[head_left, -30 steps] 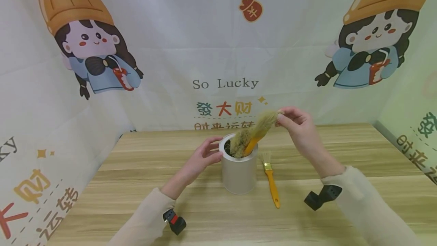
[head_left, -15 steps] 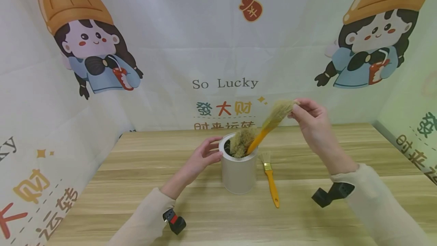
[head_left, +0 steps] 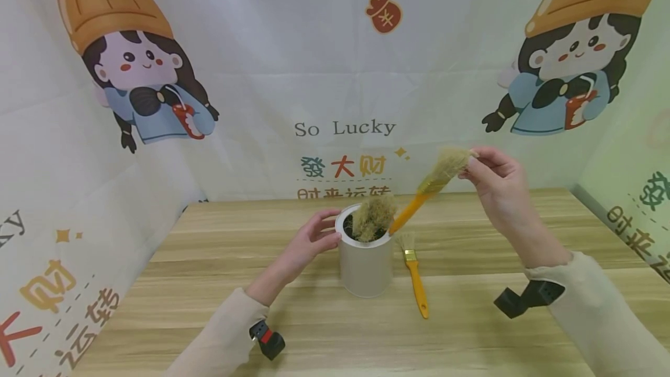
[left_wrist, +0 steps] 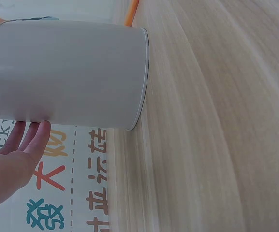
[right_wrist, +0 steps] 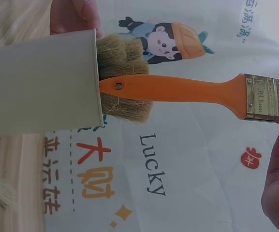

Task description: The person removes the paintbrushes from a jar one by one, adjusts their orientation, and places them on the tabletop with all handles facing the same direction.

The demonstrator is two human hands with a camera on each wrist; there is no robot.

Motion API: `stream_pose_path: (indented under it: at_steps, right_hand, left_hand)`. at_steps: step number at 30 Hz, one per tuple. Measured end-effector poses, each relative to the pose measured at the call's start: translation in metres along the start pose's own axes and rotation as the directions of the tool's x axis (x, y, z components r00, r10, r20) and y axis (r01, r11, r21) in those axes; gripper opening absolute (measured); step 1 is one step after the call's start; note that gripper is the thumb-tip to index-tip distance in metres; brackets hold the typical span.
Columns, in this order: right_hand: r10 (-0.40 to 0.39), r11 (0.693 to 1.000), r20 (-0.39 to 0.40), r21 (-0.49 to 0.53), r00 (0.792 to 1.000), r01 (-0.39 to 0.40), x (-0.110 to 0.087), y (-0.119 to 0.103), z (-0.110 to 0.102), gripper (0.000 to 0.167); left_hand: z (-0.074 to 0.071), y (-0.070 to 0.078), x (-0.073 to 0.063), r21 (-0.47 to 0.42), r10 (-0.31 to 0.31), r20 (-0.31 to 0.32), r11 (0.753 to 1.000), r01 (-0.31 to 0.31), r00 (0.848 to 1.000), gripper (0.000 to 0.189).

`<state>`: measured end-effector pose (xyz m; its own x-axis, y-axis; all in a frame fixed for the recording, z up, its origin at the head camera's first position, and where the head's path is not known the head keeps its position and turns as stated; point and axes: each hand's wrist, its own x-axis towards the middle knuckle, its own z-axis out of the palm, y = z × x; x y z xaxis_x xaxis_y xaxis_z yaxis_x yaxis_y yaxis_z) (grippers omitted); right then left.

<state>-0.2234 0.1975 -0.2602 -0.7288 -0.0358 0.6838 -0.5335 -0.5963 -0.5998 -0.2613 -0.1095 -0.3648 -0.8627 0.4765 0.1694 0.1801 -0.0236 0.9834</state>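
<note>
A whitish cylindrical canister (head_left: 366,269) stands upright on the wooden table, with bushy tan bristles (head_left: 374,218) sticking up from its mouth. My left hand (head_left: 306,246) holds its left side near the rim, thumb and fingers spread around the wall; fingertips meet that wall (left_wrist: 71,72) in the left wrist view. To the upper right, my right hand (head_left: 502,191) pinches a paintbrush (head_left: 410,212) by the tip of its bristles. The brush slants, its orange handle (right_wrist: 178,88) pointing down to the canister's rim. Its metal ferrule shows in the right wrist view.
Another paintbrush (head_left: 415,281) with an orange-yellow handle lies on the table (head_left: 209,307) just right of the canister, bristles toward the back. A printed white cloth (head_left: 262,74) hangs behind the table and along both sides.
My right hand has moved right and slightly up, drawing the paintbrush out of the canister until its handle end reaches the rim. The left hand and canister stay in place.
</note>
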Motion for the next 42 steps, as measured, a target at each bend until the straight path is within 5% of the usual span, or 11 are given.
stream_pose_path:
  at_steps: [13, 19, 34, 42]
  right_hand:
    - [0.0, 1.0, -0.02, 0.016, 1.0, 0.0, -0.005, -0.009, -0.013, 0.013]
    - [0.061, 0.99, -0.05, -0.125, 0.997, -0.067, -0.011, -0.008, -0.022, 0.015]
    - [0.265, 0.901, -0.109, -0.326, 0.958, -0.286, -0.02, 0.006, -0.046, 0.018]
    - [0.366, 0.802, -0.152, -0.448, 0.918, -0.395, -0.026, 0.016, -0.055, 0.012]
  left_hand:
    - [0.0, 0.001, -0.001, 0.001, 0.0, 0.008, 1.0, 0.0, 1.0, 0.05]
    - [0.0, 0.001, -0.001, 0.003, -0.004, 0.008, 1.0, 0.004, 1.0, 0.05]
    - [0.001, 0.001, -0.001, -0.005, 0.0, 0.011, 1.0, 0.0, 1.0, 0.05]
    - [0.001, 0.0, -0.001, -0.008, 0.0, 0.008, 1.0, 0.001, 1.0, 0.049]
